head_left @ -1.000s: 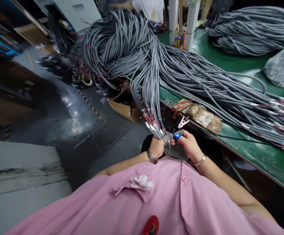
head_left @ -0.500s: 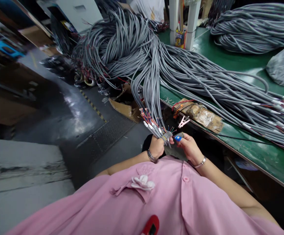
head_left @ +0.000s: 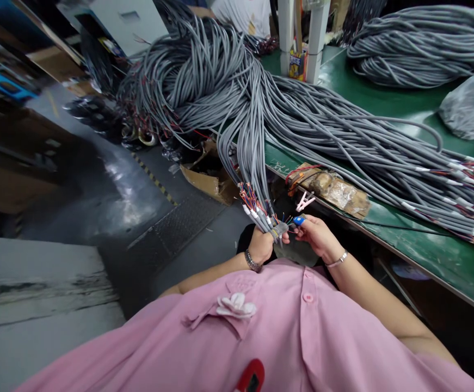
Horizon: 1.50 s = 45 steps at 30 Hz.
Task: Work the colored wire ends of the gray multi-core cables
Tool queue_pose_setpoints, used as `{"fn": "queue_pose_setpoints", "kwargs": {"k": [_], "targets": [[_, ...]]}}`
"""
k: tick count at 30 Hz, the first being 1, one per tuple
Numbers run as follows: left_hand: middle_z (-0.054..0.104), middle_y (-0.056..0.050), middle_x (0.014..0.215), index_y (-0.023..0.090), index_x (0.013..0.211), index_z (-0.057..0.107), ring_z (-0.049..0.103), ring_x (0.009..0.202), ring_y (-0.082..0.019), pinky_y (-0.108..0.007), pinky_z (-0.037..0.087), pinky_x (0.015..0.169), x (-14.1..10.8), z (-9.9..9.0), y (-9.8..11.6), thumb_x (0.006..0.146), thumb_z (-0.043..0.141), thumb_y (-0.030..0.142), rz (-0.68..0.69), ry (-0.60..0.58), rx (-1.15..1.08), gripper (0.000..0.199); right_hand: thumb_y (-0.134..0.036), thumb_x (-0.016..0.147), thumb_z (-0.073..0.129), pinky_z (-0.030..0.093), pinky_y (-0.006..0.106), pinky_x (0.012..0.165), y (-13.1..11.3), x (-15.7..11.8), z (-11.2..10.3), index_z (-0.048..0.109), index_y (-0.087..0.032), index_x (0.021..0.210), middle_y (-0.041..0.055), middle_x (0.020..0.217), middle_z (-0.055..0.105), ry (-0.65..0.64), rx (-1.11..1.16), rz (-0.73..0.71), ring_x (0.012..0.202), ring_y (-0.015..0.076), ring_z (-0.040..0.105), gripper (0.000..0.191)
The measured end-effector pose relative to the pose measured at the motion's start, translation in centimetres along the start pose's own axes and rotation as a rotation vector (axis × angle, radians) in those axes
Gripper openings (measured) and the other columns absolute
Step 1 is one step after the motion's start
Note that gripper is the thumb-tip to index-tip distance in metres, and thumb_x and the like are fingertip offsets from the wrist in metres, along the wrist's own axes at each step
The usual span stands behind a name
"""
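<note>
My left hand [head_left: 261,245] is closed around a bunch of grey cables [head_left: 266,219], close in front of my body. Their stripped ends show white sleeves and thin red, orange and blue wires [head_left: 250,197]. A grey cover sits on the left thumb [head_left: 279,228], pressed on the cables. Just to the right, my right hand [head_left: 317,235] is pinched at the tips of a few fine coloured wires [head_left: 289,220]. Something blue [head_left: 299,220] covers its thumb tip. What lies inside that pinch is too small to make out.
A large heap of grey cables [head_left: 204,71] spreads over the green table [head_left: 420,267]. Along its edge lie a taped cardboard piece [head_left: 343,197] and a pink clip [head_left: 305,201]. An open carton [head_left: 208,177] stands on the floor. Another cable coil [head_left: 420,46] and a plastic bag [head_left: 471,103] lie farther right.
My right hand has drawn slightly to the right and up, its fingers pinched closer together. My left hand keeps its hold on the cables. The view has shifted a little.
</note>
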<state>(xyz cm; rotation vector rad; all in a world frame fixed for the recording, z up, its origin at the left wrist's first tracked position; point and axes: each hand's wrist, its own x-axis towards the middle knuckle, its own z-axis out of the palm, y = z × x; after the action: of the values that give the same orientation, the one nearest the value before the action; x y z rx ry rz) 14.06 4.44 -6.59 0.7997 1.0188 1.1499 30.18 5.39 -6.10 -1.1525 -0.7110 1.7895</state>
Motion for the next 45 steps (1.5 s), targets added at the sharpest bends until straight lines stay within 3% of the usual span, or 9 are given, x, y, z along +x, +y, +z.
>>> {"fn": "queue_pose_setpoints", "kwargs": {"k": [9, 16, 23, 29, 34, 38, 41, 45], "targets": [[0.065, -0.004, 0.058, 0.011, 0.071, 0.067, 0.065, 0.056, -0.017, -0.030, 0.055, 0.056, -0.1, -0.2, 0.1, 0.066, 0.074, 0.039, 0.008, -0.005, 0.012, 0.029, -0.032, 0.067, 0.076, 0.049, 0.022, 0.054, 1.1, -0.2, -0.7, 0.063, -0.017, 0.071, -0.0007, 0.060, 0.059, -0.124, 0.219, 0.176, 0.055, 0.0101, 0.054, 0.020], [0.065, -0.003, 0.059, 0.011, 0.074, 0.067, 0.065, 0.055, -0.016, -0.028, 0.054, 0.055, 0.1, -0.1, -0.1, 0.070, 0.072, 0.035, 0.046, 0.021, -0.020, 0.024, -0.033, 0.068, 0.078, 0.048, 0.022, 0.059, 1.1, -0.9, -0.1, 0.062, -0.017, 0.071, -0.0016, 0.065, 0.058, -0.148, 0.270, 0.100, 0.058, 0.0087, 0.053, 0.023], [0.064, -0.002, 0.058, 0.012, 0.072, 0.065, 0.063, 0.054, -0.015, -0.025, 0.052, 0.052, 0.2, 0.4, 0.4, 0.068, 0.073, 0.039, 0.019, 0.098, -0.001, 0.028, -0.040, 0.069, 0.077, 0.042, 0.024, 0.059, 1.2, -1.5, 0.9, 0.065, -0.017, 0.074, -0.0005, 0.067, 0.061, -0.085, 0.101, -0.049, 0.057, 0.0089, 0.050, 0.026], [0.062, -0.002, 0.056, 0.013, 0.067, 0.062, 0.060, 0.050, -0.013, -0.024, 0.048, 0.048, 0.2, 0.5, 0.8, 0.070, 0.071, 0.040, 0.052, 0.076, 0.012, 0.029, -0.042, 0.071, 0.075, 0.039, 0.024, 0.057, 1.1, -2.0, 0.3, 0.068, -0.016, 0.073, 0.0011, 0.064, 0.062, -0.203, -0.170, -0.068, 0.055, 0.0094, 0.049, 0.027], [0.061, 0.000, 0.054, 0.013, 0.070, 0.061, 0.057, 0.045, -0.012, -0.024, 0.048, 0.045, 0.0, 0.2, 0.3, 0.070, 0.073, 0.041, 0.044, 0.077, 0.039, 0.031, -0.052, 0.075, 0.068, 0.046, 0.026, 0.060, 0.8, -1.5, -0.9, 0.065, -0.019, 0.080, 0.0034, 0.078, 0.067, 0.029, -0.048, -0.075, 0.061, 0.0110, 0.054, 0.034], [0.061, -0.001, 0.055, 0.012, 0.070, 0.063, 0.057, 0.047, -0.012, -0.025, 0.051, 0.047, -0.2, 0.2, 0.1, 0.069, 0.073, 0.042, 0.049, 0.039, 0.076, 0.032, -0.045, 0.071, 0.073, 0.047, 0.026, 0.064, 0.1, -1.6, -0.1, 0.065, -0.020, 0.093, 0.0050, 0.092, 0.069, 0.017, -0.084, -0.125, 0.075, 0.0140, 0.060, 0.034], [0.062, -0.001, 0.056, 0.013, 0.069, 0.063, 0.058, 0.047, -0.012, -0.025, 0.051, 0.047, -0.5, 0.1, 0.3, 0.066, 0.075, 0.042, 0.042, 0.008, 0.113, 0.032, -0.034, 0.065, 0.079, 0.045, 0.024, 0.063, -0.2, -1.4, 0.9, 0.065, -0.019, 0.093, 0.0024, 0.084, 0.067, 0.003, -0.085, -0.196, 0.072, 0.0133, 0.059, 0.034], [0.062, -0.002, 0.056, 0.013, 0.065, 0.061, 0.058, 0.047, -0.012, -0.025, 0.050, 0.048, -0.8, -0.1, 0.6, 0.067, 0.075, 0.040, 0.022, -0.068, 0.137, 0.031, -0.032, 0.062, 0.079, 0.045, 0.025, 0.060, 0.2, -0.4, 1.1, 0.065, -0.019, 0.086, -0.0014, 0.072, 0.062, 0.128, -0.042, -0.254, 0.062, 0.0106, 0.054, 0.031]]}}
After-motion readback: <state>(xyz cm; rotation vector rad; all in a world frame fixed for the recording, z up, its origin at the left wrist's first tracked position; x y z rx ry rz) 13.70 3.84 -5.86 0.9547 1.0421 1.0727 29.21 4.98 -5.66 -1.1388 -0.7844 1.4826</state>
